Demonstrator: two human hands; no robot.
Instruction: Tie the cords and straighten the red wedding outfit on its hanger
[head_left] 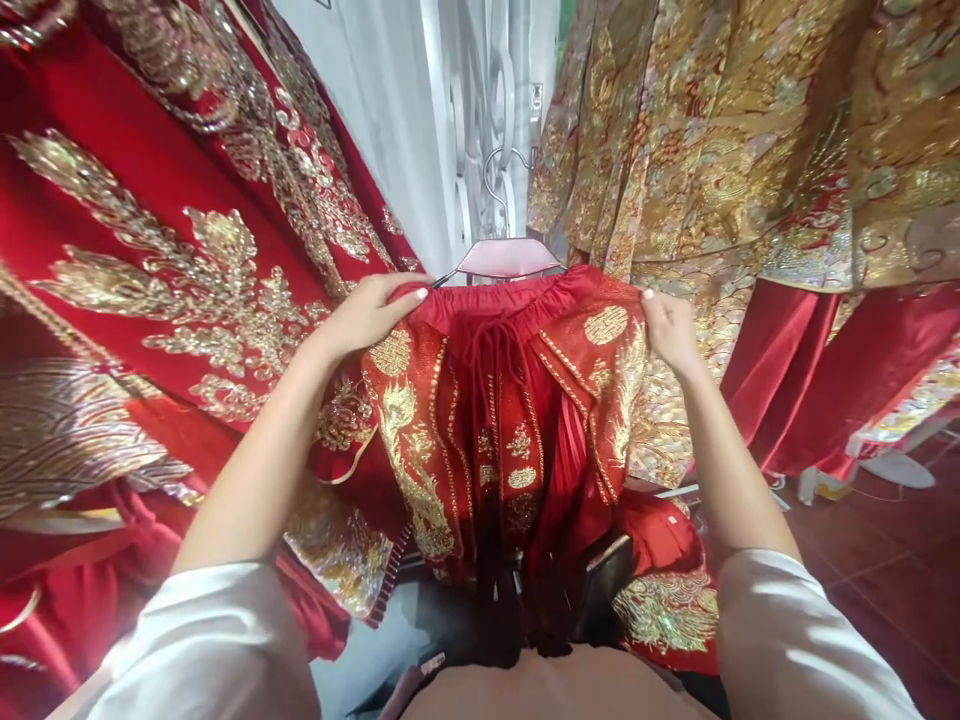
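White sleeves fill the near edge. One red skirt hangs below the fingers, its waistband running left to right. The left hand and right hand each pinch one end of it, equally near. One pink hanger sits just beyond.

White wall, red tiled floor

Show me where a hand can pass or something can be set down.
A narrow strip of white wall lies between the red robe and the gold robe, above the pink hanger. Bare floor shows lower right. Cloth crowds around the red skirt that the left hand and right hand hold.
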